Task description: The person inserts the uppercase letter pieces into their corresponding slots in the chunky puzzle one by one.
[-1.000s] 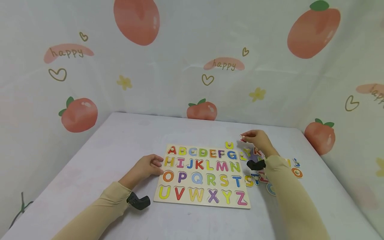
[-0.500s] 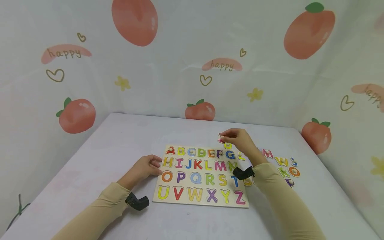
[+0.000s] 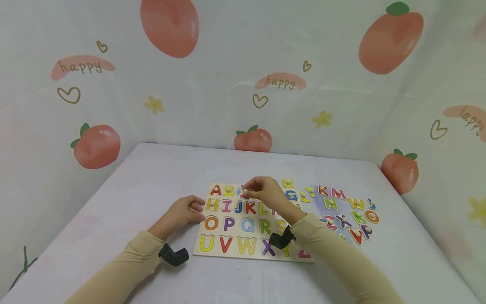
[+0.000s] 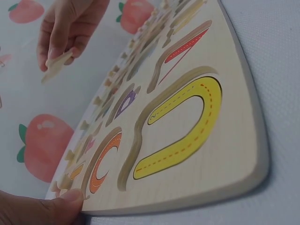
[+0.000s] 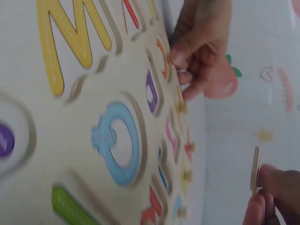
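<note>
A wooden alphabet puzzle board [image 3: 235, 236] lies flat, with printed letter recesses in rows. My left hand [image 3: 186, 213] rests at its left side; the thumb [image 4: 70, 199] touches the edge in the left wrist view. My right hand [image 3: 263, 190] pinches a small pinkish letter piece [image 3: 245, 193] above the upper rows, near the C. Side-on, that letter piece [image 5: 255, 166] looks thin and raised off the board in the right wrist view. Its exact letter cannot be made out. Knobbed pieces such as the A [image 3: 215, 190] and H [image 3: 212, 204] sit in their recesses.
Several loose knobbed letters lie right of the board, among them a red K [image 3: 323, 191], a yellow W [image 3: 356, 204], an orange O [image 3: 372, 217] and a red V [image 3: 356, 236]. A yellow U [image 3: 287, 183] lies behind the board's top edge. A fruit-printed cloth [image 3: 205, 105] stands behind the table.
My right hand has travelled left and then down over the board with the pinched letter piece, uncovering the loose letters on the right. My left hand has kept its place.
</note>
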`<act>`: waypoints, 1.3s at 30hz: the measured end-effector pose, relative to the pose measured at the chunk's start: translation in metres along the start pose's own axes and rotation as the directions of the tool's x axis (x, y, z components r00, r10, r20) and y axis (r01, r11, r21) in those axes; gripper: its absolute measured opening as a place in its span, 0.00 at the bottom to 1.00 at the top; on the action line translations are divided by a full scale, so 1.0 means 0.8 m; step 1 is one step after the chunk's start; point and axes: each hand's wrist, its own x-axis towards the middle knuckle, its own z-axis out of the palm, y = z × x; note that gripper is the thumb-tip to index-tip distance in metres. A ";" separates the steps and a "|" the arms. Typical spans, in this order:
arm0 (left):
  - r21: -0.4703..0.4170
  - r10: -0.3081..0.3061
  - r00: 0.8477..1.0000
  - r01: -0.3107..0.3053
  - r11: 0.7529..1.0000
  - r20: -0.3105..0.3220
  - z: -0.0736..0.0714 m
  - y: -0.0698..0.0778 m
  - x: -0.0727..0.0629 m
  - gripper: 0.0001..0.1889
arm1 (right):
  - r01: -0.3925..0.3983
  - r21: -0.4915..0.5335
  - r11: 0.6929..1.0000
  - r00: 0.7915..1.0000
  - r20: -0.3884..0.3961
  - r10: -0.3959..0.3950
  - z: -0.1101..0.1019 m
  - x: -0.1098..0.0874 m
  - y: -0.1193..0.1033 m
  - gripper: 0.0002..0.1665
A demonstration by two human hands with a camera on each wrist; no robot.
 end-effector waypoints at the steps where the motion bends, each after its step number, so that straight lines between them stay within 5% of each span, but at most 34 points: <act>1: -0.003 -0.001 1.000 0.001 1.000 -0.002 0.000 0.000 0.000 0.26 | 0.001 0.004 1.000 1.000 0.009 -0.001 0.005 0.001 -0.001 0.07; 15: -0.005 0.004 1.000 -0.004 1.000 0.004 -0.001 0.000 -0.002 0.26 | 0.030 -0.070 0.997 0.994 0.110 -0.022 0.056 0.016 -0.012 0.05; 23: -0.009 0.003 1.000 -0.003 1.000 0.002 0.000 0.000 -0.001 0.26 | -0.021 -0.141 0.990 0.990 0.133 0.040 0.068 0.022 -0.011 0.04; 39: -0.016 0.004 1.000 -0.004 1.000 0.005 -0.001 0.002 -0.002 0.26 | 0.017 -0.196 0.980 0.989 0.148 0.012 0.076 0.025 -0.010 0.05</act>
